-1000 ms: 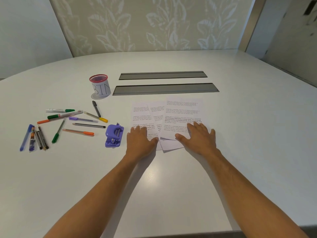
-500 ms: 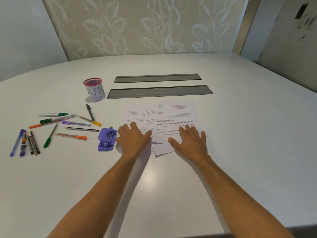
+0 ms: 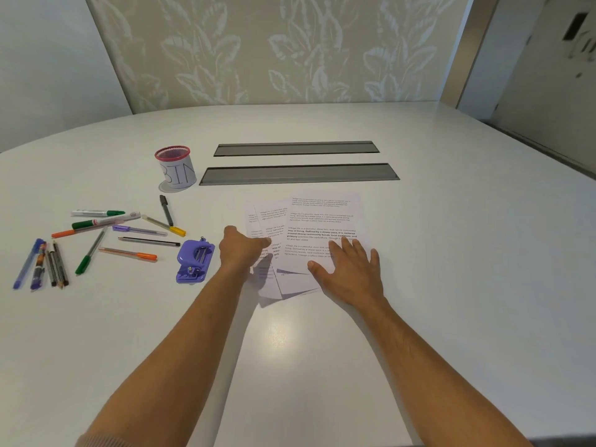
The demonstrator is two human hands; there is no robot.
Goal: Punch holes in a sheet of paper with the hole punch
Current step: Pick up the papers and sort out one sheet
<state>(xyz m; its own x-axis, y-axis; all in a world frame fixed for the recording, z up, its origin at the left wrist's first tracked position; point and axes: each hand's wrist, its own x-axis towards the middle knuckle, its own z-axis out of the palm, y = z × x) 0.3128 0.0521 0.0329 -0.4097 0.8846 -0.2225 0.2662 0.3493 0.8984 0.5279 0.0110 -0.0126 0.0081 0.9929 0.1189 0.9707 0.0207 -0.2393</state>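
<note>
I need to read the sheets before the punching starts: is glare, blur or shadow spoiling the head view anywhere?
Head view: a soft glare patch on the table lies clear of the sheets of paper; the left hand shades their near-left corner; print is legible only in the bold lines, the rest too small; wide-angle bending curves the table edges; the hole punch is sharp.

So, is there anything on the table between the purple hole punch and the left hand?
No. In the head view only a narrow strip of bare table separates the hole punch from the left hand.
</note>
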